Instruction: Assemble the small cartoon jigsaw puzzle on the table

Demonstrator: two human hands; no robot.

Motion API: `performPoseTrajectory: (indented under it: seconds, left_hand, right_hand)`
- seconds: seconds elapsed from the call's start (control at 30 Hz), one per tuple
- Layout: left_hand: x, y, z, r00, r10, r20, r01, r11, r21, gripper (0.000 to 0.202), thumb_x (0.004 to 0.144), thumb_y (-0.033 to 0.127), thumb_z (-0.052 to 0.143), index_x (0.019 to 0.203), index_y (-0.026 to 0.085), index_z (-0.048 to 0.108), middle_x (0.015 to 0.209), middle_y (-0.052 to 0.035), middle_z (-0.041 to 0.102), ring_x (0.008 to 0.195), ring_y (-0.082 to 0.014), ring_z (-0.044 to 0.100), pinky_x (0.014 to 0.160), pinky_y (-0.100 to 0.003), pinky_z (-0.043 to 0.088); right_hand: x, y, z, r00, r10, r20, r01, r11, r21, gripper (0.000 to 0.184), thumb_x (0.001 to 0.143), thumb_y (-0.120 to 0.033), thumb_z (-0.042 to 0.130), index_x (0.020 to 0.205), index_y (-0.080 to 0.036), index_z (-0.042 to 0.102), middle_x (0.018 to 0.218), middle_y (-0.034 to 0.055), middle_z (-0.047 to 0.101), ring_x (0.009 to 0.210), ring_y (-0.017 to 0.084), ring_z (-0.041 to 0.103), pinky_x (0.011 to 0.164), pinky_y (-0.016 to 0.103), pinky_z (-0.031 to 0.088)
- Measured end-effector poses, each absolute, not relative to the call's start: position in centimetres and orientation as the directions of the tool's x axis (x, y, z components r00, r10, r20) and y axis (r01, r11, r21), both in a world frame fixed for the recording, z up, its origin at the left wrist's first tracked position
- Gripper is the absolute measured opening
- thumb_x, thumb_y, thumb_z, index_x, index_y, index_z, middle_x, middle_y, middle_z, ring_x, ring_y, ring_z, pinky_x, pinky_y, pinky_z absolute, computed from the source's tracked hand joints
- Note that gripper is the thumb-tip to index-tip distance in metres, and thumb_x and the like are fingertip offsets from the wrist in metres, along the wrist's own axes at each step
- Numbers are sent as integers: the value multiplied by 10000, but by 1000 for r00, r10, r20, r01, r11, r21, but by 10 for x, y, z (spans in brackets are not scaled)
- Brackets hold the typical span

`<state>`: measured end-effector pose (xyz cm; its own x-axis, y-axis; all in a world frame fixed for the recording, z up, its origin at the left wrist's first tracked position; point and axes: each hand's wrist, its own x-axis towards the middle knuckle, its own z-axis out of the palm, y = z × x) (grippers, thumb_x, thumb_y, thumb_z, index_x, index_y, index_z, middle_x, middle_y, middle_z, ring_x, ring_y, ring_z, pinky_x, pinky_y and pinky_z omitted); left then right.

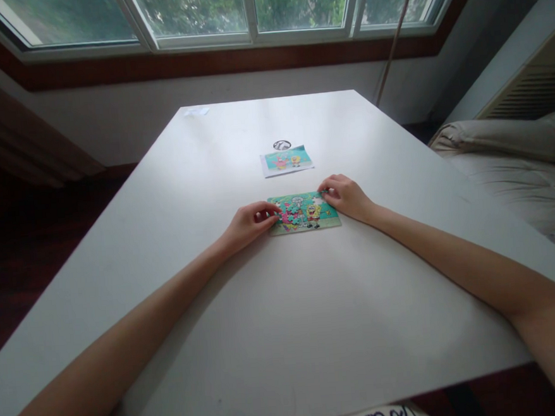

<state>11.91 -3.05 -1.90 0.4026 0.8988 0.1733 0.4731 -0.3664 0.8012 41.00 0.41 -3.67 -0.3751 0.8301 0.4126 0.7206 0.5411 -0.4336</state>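
Observation:
A small colourful cartoon jigsaw puzzle lies flat in its tray on the white table. My left hand rests at the puzzle's left edge, fingers curled and pinched against it. At the puzzle's upper right corner my right hand has its fingers bent down, fingertips gripping the edge. Several loose-looking pieces lie heaped in the puzzle's middle.
Beyond the puzzle lies a printed picture card with the same cartoon, and a small dark ring behind it. A scrap of paper sits at the far left corner. A bed with a pillow stands to the right.

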Motion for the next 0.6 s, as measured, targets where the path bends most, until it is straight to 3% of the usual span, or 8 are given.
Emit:
performPoseTrajectory:
  seconds: [0.23,0.6]
  left_hand:
    - [120,-31,-16,377,918,120,426,-287,858,402,776,517,674,881,134,743,790,-40,710,557,-74,419,522,-204,339]
    - [119,-30,-19,401,904,146,464,-338,819,398,800,522,641,902,152,746,757,-22,692,555,-80,382,527,-212,324]
  right_hand:
    - [410,3,-37,-402,818,412,732,557,-391,158,841,-129,566,906,-192,695,972,94,702,963,251,607,895,376,490]
    - [410,4,-40,-400,813,423,730,562,-390,161,847,-137,558,903,-210,689,981,84,699,975,251,599,897,386,492]
